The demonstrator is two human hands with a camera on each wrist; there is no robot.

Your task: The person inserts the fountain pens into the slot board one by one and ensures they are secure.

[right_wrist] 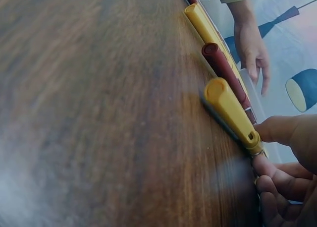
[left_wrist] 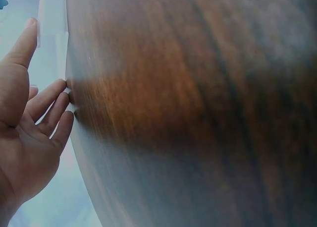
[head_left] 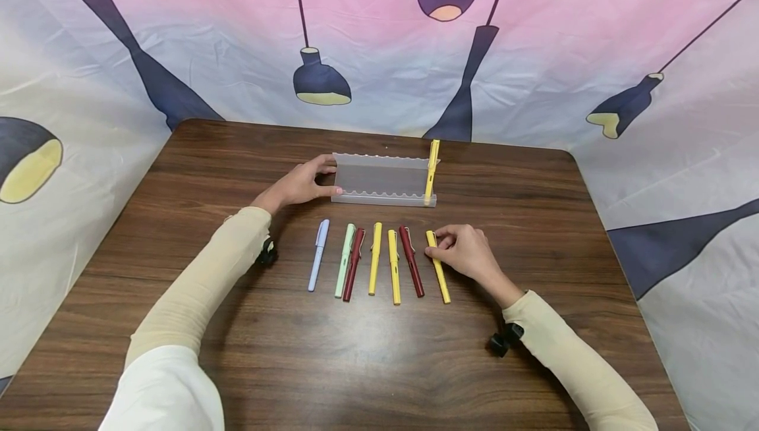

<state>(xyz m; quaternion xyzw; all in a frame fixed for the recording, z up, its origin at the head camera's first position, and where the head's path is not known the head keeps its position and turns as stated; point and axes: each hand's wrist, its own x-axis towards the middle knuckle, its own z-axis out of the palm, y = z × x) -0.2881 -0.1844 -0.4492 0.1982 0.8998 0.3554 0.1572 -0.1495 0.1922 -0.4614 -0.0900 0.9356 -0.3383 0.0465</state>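
Observation:
My right hand (head_left: 465, 250) pinches the upper, clipped end of a yellow pen (head_left: 439, 269) at the right end of a row. In the right wrist view its thumb and fingertips close about that yellow pen (right_wrist: 228, 113). My left hand (head_left: 302, 182) is at the left end of a clear plastic pen stand (head_left: 382, 177), thumb over the front corner. The left wrist view shows this hand (left_wrist: 34, 123) with thumb extended and fingers loosely bent, fingertips at the tabletop. Another yellow pen (head_left: 432, 171) leans in the stand's rightmost notch.
Left of the pinched pen lie a dark red pen (head_left: 412, 261), yellow pens (head_left: 394, 267), another dark red pen (head_left: 354, 265), a mint green pen (head_left: 344, 261) and a light blue pen (head_left: 318, 256). The brown wooden table (head_left: 356, 372) meets a lamp-patterned cloth (head_left: 379, 75) behind.

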